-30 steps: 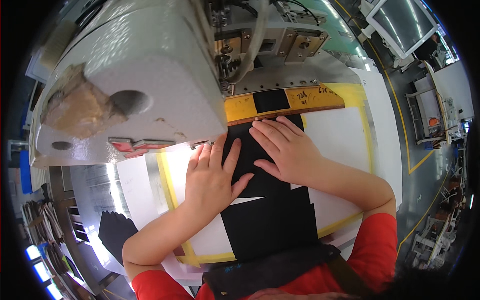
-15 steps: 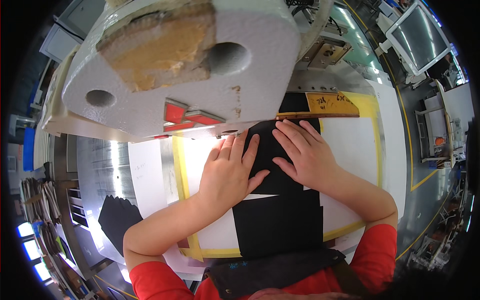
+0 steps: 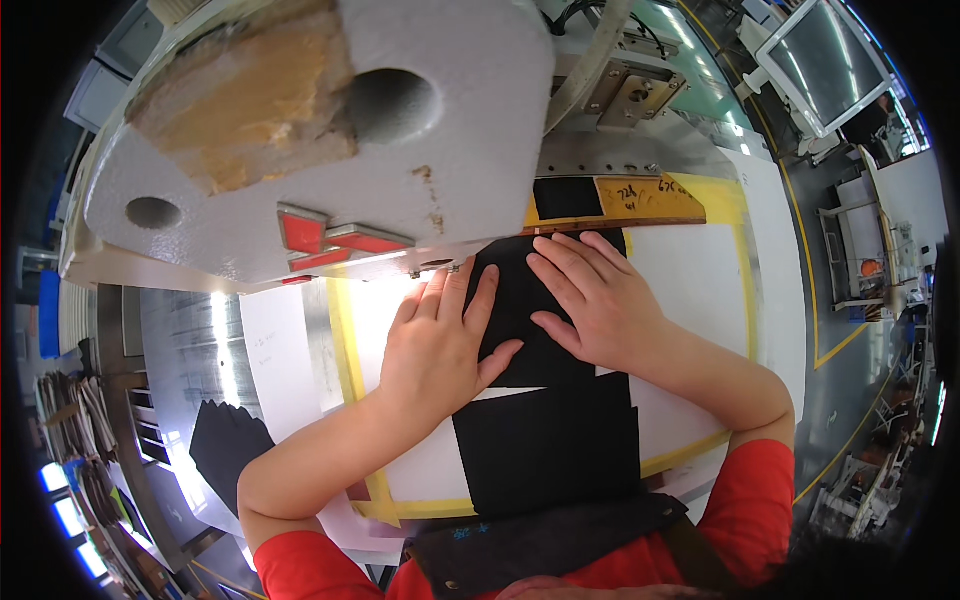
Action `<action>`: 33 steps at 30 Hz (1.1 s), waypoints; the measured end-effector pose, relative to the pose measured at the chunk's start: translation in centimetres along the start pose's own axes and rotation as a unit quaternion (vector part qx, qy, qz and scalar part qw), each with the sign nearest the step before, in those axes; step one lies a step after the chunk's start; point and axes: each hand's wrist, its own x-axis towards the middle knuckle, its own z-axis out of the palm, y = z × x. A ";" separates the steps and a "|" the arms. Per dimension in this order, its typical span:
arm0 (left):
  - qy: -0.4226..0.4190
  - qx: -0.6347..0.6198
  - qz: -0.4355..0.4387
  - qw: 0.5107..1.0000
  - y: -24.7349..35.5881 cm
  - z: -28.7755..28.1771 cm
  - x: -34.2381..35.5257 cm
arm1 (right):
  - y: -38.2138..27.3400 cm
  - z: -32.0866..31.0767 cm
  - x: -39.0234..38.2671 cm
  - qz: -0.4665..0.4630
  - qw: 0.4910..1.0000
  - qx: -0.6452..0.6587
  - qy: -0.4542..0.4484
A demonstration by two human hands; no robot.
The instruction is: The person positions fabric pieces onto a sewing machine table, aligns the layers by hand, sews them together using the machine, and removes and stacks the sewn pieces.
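My left hand [image 3: 440,330] lies with fingers outstretched on the black fabric [image 3: 515,320], its fingertips partly tucked under the white machine head [image 3: 230,170]. My right hand [image 3: 590,300] rests flat on that fabric too, fingertips just short of the yellow strip [image 3: 650,200] along the machine, which has a small black patch [image 3: 567,197] in it. A second black piece [image 3: 545,450] lies nearer me on the white board [image 3: 690,290] with yellow tape round its border. What is under the machine head is hidden.
A pile of black cut pieces [image 3: 225,450] is on the metal table [image 3: 180,350] at left, near stacked sheets [image 3: 75,440]. A monitor [image 3: 820,65] hangs at upper right. A side bench [image 3: 860,250] stands beyond the floor line at right.
The view has shifted, so the machine head covers more of the yellow strip and mechanism. My hands stay almost in place on the fabric, fingers still spread.
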 end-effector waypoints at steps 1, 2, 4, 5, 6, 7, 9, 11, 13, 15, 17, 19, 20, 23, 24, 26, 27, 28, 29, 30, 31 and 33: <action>0.000 0.003 -0.001 1.000 0.0 -0.1 0.0 | 0.0 0.0 0.0 0.002 1.000 -0.002 -0.002; 0.001 0.006 -0.002 1.000 0.0 -0.1 -0.1 | 0.0 0.1 -0.1 0.002 1.000 -0.002 -0.002; 0.005 0.018 0.005 1.000 0.0 -0.3 -0.1 | -0.1 0.1 -0.1 -0.004 1.000 -0.015 -0.005; 0.006 0.030 0.010 0.999 0.0 -0.3 0.0 | 0.0 0.2 -0.1 -0.004 1.000 -0.013 -0.005; 0.005 0.030 0.010 0.999 0.0 -0.3 0.1 | 0.1 0.2 -0.2 -0.006 1.000 -0.014 -0.006; 0.006 0.032 0.011 0.999 0.0 -0.3 0.2 | 0.2 0.3 -0.2 -0.008 1.000 -0.015 -0.007; 0.009 0.034 0.011 0.999 0.0 -0.2 0.0 | 0.1 0.4 -0.2 -0.009 1.000 -0.018 -0.007; -0.009 0.007 0.000 1.000 0.1 0.1 -0.1 | 0.1 0.3 -0.2 -0.011 1.000 -0.020 -0.007; -0.006 0.010 -0.001 1.000 0.1 0.1 -0.1 | 0.2 0.2 -0.4 -0.008 1.000 -0.012 -0.014; -0.004 0.011 -0.001 1.000 0.1 0.1 -0.1 | 0.2 0.1 -0.3 -0.011 1.000 -0.012 -0.013; -0.006 0.031 0.001 0.999 0.1 0.0 -0.1 | 0.3 0.1 -0.3 -0.014 1.000 -0.012 -0.012; -0.008 0.035 -0.005 0.999 0.2 -0.3 0.0 | 0.4 0.0 -0.2 -0.015 1.000 0.001 -0.010; -0.009 0.039 -0.010 0.999 0.3 -0.4 0.1 | 0.4 0.0 -0.2 -0.016 1.000 0.001 -0.009; -0.008 0.037 -0.018 0.999 0.5 -0.8 0.0 | 0.4 0.0 -0.1 -0.029 1.000 -0.001 0.005; -0.007 0.037 -0.018 0.999 0.6 -0.9 0.0 | 0.4 0.0 -0.1 -0.030 1.000 -0.002 0.007; -0.009 0.044 -0.023 0.999 0.7 -1.1 0.1 | 0.4 -0.1 -0.1 -0.032 0.999 -0.001 0.010; -0.010 0.045 -0.024 0.999 0.7 -1.1 0.1 | 0.4 -0.1 0.0 -0.036 0.999 0.001 0.013; 0.001 0.055 -0.021 0.998 0.8 -1.2 0.1 | 0.5 -0.1 0.0 -0.040 0.999 0.004 0.015; 0.012 0.065 -0.017 0.998 0.8 -1.3 0.1 | 0.4 -0.2 0.0 -0.041 0.999 0.004 0.016; 0.011 0.066 -0.018 0.998 0.9 -1.4 0.1 | 0.4 -0.3 0.1 -0.045 0.999 0.004 0.021; 0.017 0.067 -0.018 0.997 0.9 -1.4 0.1 | 0.4 -0.4 0.1 -0.050 0.998 0.004 0.025; 0.021 0.068 -0.018 0.997 1.0 -1.4 0.1 | 0.6 -0.5 0.1 -0.056 0.998 0.011 0.027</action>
